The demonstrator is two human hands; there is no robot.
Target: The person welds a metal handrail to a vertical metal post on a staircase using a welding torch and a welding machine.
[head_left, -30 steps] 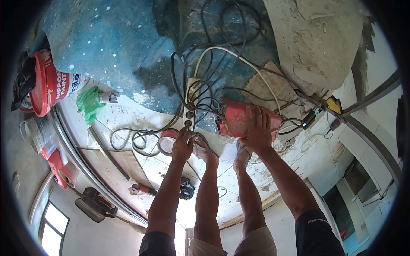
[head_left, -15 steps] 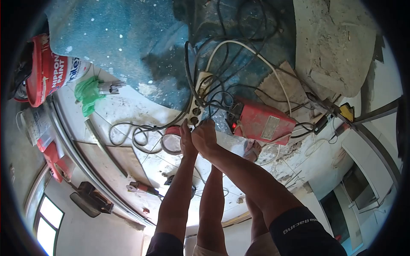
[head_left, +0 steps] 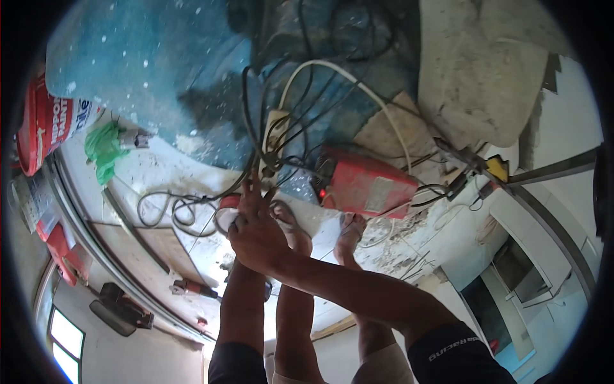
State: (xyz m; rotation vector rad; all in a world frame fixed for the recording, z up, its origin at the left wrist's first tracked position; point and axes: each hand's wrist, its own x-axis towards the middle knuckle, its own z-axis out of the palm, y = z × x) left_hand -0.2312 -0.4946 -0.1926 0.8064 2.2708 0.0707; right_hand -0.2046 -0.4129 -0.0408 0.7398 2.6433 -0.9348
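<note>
A cream power strip (head_left: 276, 131) lies on the blue sheet with several dark cables and plugs in it. At its near end is my left hand (head_left: 252, 200), with fingers reaching up against the strip; its palm is hidden. My right hand (head_left: 259, 243) crosses over my left hand and wrist, its fingers slightly apart and pointing left, with nothing visible in them. Close by the fingers is a round red-rimmed container (head_left: 225, 214), partly covered. To the right stands a red box-shaped machine (head_left: 368, 182) with a lit red light and cables.
A blue sheet (head_left: 147, 70) covers the far floor. A red paint bucket (head_left: 41, 125) and a green plastic bag (head_left: 104, 150) are at left. An angle grinder (head_left: 192, 288) lies near a board (head_left: 144, 249). Metal bars (head_left: 543, 176) extend at right.
My right hand has drawn back from the power strip and now crosses over my left hand. The camera view has shifted, so the scene sits further left.
</note>
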